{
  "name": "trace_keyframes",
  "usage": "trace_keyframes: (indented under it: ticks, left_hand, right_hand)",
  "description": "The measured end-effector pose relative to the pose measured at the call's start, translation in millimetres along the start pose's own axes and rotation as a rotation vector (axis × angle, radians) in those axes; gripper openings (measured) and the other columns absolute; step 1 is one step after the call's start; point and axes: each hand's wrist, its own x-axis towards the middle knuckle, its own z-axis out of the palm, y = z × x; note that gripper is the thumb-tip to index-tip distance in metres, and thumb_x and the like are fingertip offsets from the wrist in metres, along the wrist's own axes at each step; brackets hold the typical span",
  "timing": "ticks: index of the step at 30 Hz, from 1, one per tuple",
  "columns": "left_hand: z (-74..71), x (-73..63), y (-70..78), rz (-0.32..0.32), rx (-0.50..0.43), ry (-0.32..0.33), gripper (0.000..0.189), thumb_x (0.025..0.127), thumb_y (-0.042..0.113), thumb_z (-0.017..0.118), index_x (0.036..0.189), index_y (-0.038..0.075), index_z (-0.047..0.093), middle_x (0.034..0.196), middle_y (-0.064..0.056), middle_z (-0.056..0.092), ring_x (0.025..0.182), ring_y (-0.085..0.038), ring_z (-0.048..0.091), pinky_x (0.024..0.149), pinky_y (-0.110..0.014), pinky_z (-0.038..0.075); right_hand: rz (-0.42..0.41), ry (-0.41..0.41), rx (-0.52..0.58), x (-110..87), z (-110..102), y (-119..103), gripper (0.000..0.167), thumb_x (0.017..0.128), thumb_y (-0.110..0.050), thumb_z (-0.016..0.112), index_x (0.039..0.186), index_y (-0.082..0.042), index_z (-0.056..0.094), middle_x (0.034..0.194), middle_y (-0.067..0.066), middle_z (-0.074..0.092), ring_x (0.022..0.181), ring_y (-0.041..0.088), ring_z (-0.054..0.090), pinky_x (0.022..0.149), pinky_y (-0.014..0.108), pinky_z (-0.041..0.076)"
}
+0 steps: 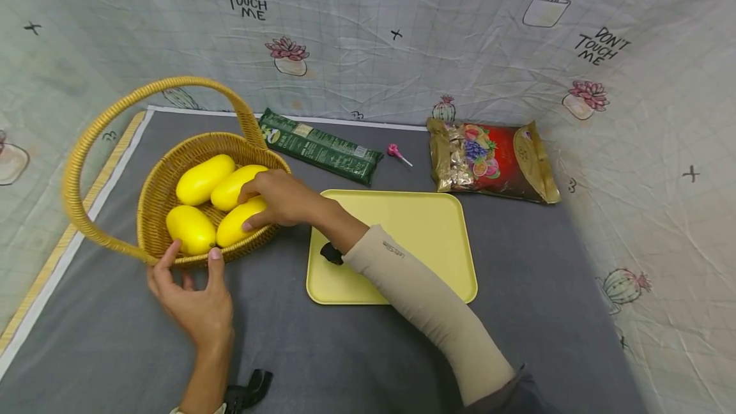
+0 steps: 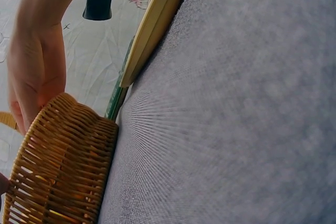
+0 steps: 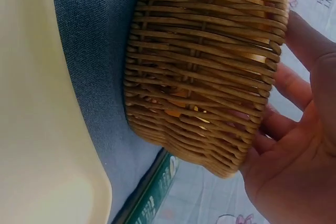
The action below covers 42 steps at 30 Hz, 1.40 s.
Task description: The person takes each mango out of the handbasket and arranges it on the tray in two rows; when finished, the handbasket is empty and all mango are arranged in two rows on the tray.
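Observation:
Several smooth yellow mangoes (image 1: 198,179) lie in a wicker basket (image 1: 151,209) with a tall arched handle. My right hand (image 1: 285,197) reaches over the basket's right rim, thumb and fingers around the lower-right mango (image 1: 232,227). At the near rim, by the foot of the handle, my left hand (image 1: 198,305) holds the basket with thumb and fingertips spread along the edge. In the right wrist view, the woven wall (image 3: 205,72) stands in front of the right hand's fingertips (image 3: 286,80). Only a fingertip of the left hand shows in the left wrist view.
A yellow tray (image 1: 414,241) lies right of the basket, under the right forearm. Behind it are a green packet (image 1: 322,149), a pink lollipop (image 1: 394,151) and a red and gold candy bag (image 1: 491,160). A patterned cloth (image 1: 356,30) hangs behind the grey table.

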Motion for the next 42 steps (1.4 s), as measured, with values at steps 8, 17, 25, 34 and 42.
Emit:
trace_keyframes:
  ticks: [8, 17, 25, 34, 42]
  left_hand:
    - [0.2, 0.9, -0.8, -0.003, -0.010, 0.004, 0.056, 0.091, 0.011, 0.082, 0.143, 0.015, 0.062, 0.161, -0.006, 0.037, 0.151, -0.015, 0.034, 0.127, -0.050, 0.026]
    - [0.1, 0.3, -0.4, -0.006, -0.003, 0.000, 0.056, 0.091, 0.010, 0.081, 0.144, 0.015, 0.062, 0.162, -0.006, 0.037, 0.151, -0.015, 0.034, 0.128, -0.051, 0.026]
    - [0.1, 0.0, -1.6, -0.001, -0.009, 0.007, 0.056, 0.091, 0.010, 0.082, 0.142, 0.014, 0.063, 0.159, -0.007, 0.040, 0.150, -0.015, 0.035, 0.127, -0.048, 0.027]
    - [1.4, 1.4, -2.9, 0.007, -0.006, 0.012, 0.056, 0.090, 0.009, 0.082, 0.142, 0.013, 0.063, 0.159, -0.007, 0.040, 0.150, -0.016, 0.035, 0.123, -0.045, 0.029]
    - [2.6, 1.7, -0.7, 0.001, -0.004, 0.022, 0.055, 0.090, 0.008, 0.081, 0.142, 0.010, 0.063, 0.160, -0.009, 0.039, 0.152, -0.016, 0.034, 0.124, -0.045, 0.028]
  right_hand:
    - [0.005, 0.095, 0.030, -10.3, -5, -1, 0.056, 0.091, -0.042, 0.084, 0.139, -0.016, 0.071, 0.133, -0.003, 0.072, 0.119, 0.011, 0.062, 0.099, 0.022, 0.045]
    - [0.014, 0.228, 0.051, -23.2, -12, -2, 0.055, 0.090, -0.043, 0.085, 0.137, -0.018, 0.073, 0.133, -0.001, 0.072, 0.121, 0.014, 0.061, 0.100, 0.026, 0.044]
    - [0.102, 0.267, 0.079, -43.6, -24, 1, 0.058, 0.090, -0.046, 0.084, 0.142, -0.023, 0.070, 0.143, -0.004, 0.067, 0.139, 0.018, 0.054, 0.115, 0.035, 0.040]
    - [0.130, 0.451, 0.110, -73.5, -30, 19, 0.053, 0.087, -0.044, 0.088, 0.134, -0.024, 0.075, 0.129, -0.002, 0.070, 0.118, 0.015, 0.059, 0.099, 0.032, 0.048]
    - [0.199, 0.514, 0.138, -99.1, -33, 39, 0.054, 0.085, -0.042, 0.089, 0.133, -0.022, 0.075, 0.132, 0.001, 0.069, 0.122, 0.020, 0.057, 0.104, 0.043, 0.045]
